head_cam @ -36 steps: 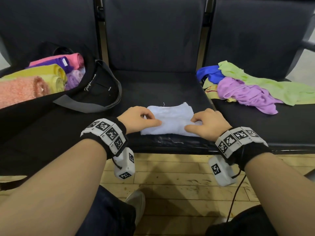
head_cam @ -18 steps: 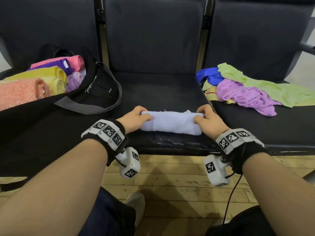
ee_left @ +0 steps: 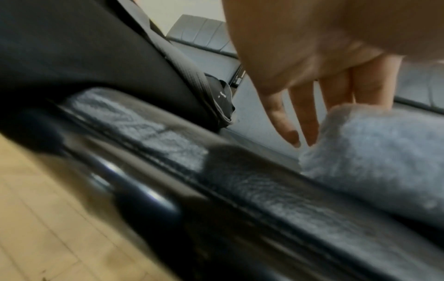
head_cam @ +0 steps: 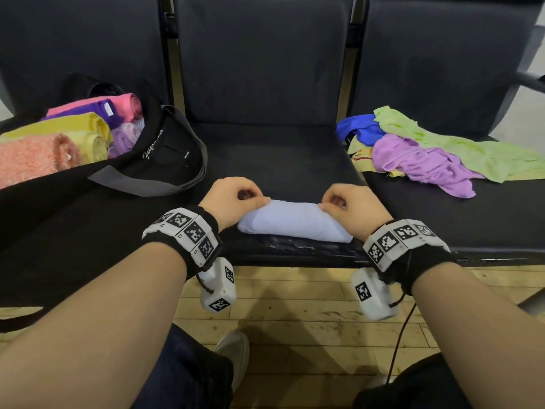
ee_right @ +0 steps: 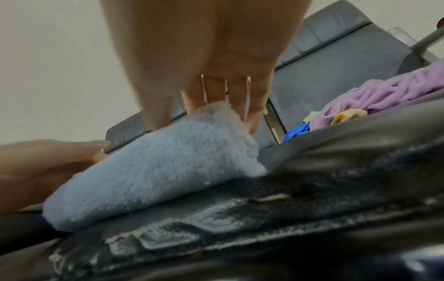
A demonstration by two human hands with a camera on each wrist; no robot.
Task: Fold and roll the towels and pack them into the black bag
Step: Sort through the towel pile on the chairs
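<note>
A light blue towel (head_cam: 295, 221) lies as a thick roll near the front edge of the middle seat (head_cam: 283, 154). My left hand (head_cam: 259, 199) grips the roll's left end, fingers curled over its far side (ee_left: 302, 140) and thumb on top. At the right end, my right hand (head_cam: 327, 203) holds it the same way, fingers behind the towel (ee_right: 168, 180) and thumb on it. The black bag (head_cam: 165, 160) lies open on the left seat, with several rolled towels (head_cam: 82, 128) inside.
Loose towels are piled on the right seat: green (head_cam: 460, 146), purple (head_cam: 421, 163), blue (head_cam: 359, 131) and a yellow one underneath. The bag's grey strap (head_cam: 147, 187) lies close to my left hand. The seat's worn front edge (ee_right: 216, 228) is just below the roll, with wooden floor (head_cam: 295, 320) beneath.
The towel was folded flat a second ago and is now rolled into a tight cylinder. Both hands have moved onto its ends, with fingers over the far side.
</note>
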